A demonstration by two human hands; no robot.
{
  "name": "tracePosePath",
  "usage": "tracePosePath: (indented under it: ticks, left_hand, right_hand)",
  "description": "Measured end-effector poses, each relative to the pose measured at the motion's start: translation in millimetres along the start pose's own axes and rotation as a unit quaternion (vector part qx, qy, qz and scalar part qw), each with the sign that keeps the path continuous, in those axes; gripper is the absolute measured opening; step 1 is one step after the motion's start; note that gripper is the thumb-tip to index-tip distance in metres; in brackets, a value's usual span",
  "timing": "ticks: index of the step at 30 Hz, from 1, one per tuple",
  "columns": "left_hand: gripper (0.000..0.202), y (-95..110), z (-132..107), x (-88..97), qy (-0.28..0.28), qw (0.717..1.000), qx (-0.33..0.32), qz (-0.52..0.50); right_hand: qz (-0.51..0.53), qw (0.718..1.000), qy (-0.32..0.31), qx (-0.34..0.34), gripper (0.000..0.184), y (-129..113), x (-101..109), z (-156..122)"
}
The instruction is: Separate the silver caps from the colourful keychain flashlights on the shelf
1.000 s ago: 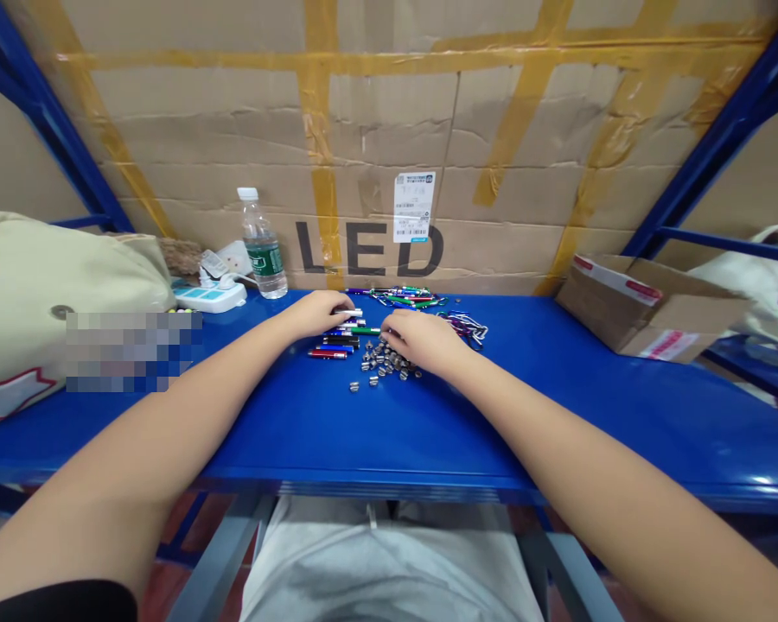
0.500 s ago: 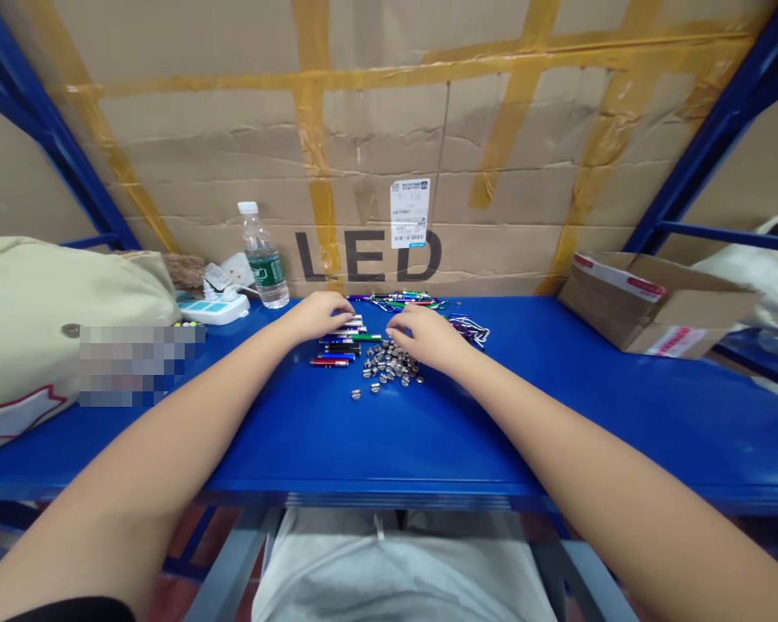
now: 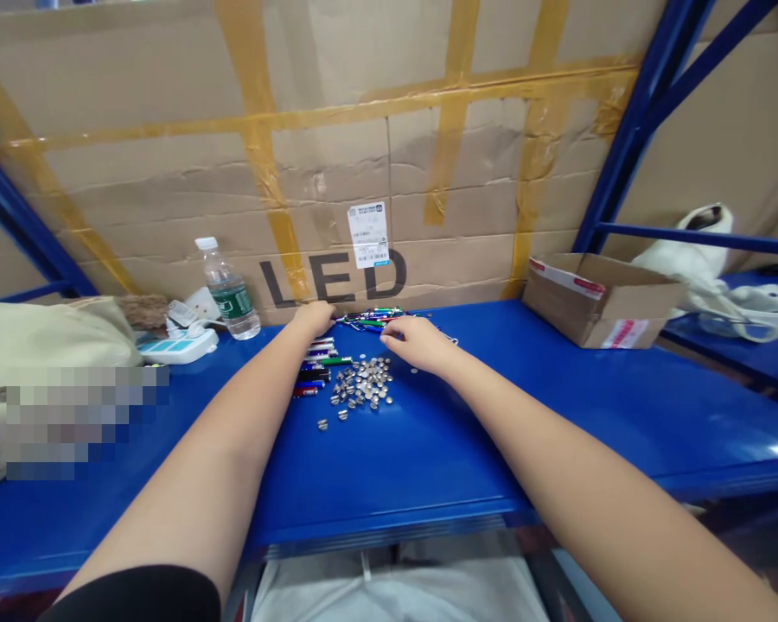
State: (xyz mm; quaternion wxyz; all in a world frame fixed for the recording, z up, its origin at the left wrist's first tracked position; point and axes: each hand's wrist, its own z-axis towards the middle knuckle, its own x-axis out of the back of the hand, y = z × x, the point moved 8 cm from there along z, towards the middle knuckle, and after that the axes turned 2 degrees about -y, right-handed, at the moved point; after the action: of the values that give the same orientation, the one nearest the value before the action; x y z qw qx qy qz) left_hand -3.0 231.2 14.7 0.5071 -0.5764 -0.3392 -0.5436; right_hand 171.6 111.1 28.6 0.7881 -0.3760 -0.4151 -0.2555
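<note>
Hands: two; the left hand [image 3: 315, 318], fingers bent close together, is at the left end of the pen heap [image 3: 379, 314]; the right hand [image 3: 418, 344] curls at its nearer right side, thumb near forefinger. Whether either grips anything, I cannot tell.
Backdrop: one cardboard panel [image 3: 328, 177], yellow-taped, printed LED, one white label [image 3: 368, 235].
Tabletop: one, glossy blue metal [image 3: 441, 466], between blue rack posts [image 3: 632, 142].
Cloth bag: one, cream [image 3: 52, 345], left edge.
Carton: one, open [image 3: 567, 302], right rear.
Water bottle: one, green-labelled [image 3: 232, 300], standing, part full.
Power strip: one, white [image 3: 180, 345], left of the bottle.
Pen heap, position: near the cardboard's foot, too tangled to count; most long axes run left to right, some askew.
Pen row: at least six pens [image 3: 335, 361], including green, black, blue and red, beside the left forearm; long axes left to right, nearly parallel. Left ends are hidden, so tip direction is unclear.
Metal pieces: dozens [image 3: 367, 380], clustered right of the row; two sit apart, nearer the front edge.
</note>
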Motion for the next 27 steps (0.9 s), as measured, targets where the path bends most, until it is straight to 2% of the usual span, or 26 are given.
tracePosePath:
  ticks: [4,7,8,11,14,17,20,24,27]
  left_hand:
    - [0.028,2,-6,13.1,0.018,1.0,-0.001,-0.001]
    - [0.03,13,-25,32.7,0.037,0.999,-0.03,-0.021]
    - [0.029,21,-36,40.0,0.045,0.997,-0.05,-0.033]
    - [0.025,50,-80,68.9,0.118,0.973,-0.137,-0.147]
    - [0.022,64,-122,83.3,0.163,0.951,-0.158,-0.211]
    - [0.023,66,-143,80.9,0.175,0.939,-0.166,-0.244]
    - [0.029,65,-146,72.6,0.185,0.935,-0.192,-0.232]
    - [0.032,65,-143,65.5,0.205,0.924,-0.234,-0.221]
    - [0.032,68,-144,64.9,0.22,0.916,-0.251,-0.222]
  right_hand:
    - [0.001,1.0,0.014,-0.015,0.018,6,3,1]
    - [0.007,0.999,0.047,-0.022,0.021,10,5,2]
    - [0.016,0.998,0.061,-0.014,0.026,9,6,2]
    - [0.075,0.993,0.086,0.033,0.038,-1,7,1]
    - [0.141,0.988,0.032,0.061,0.025,-12,-1,0]
    - [0.25,0.963,-0.07,0.077,0.018,-21,-15,-3]
    - [0.334,0.933,-0.115,0.063,0.018,-23,-21,-5]
    - [0.322,0.94,-0.111,0.026,0.021,-16,-18,-6]
    - [0.309,0.935,-0.169,0.046,0.04,-22,-22,-10]
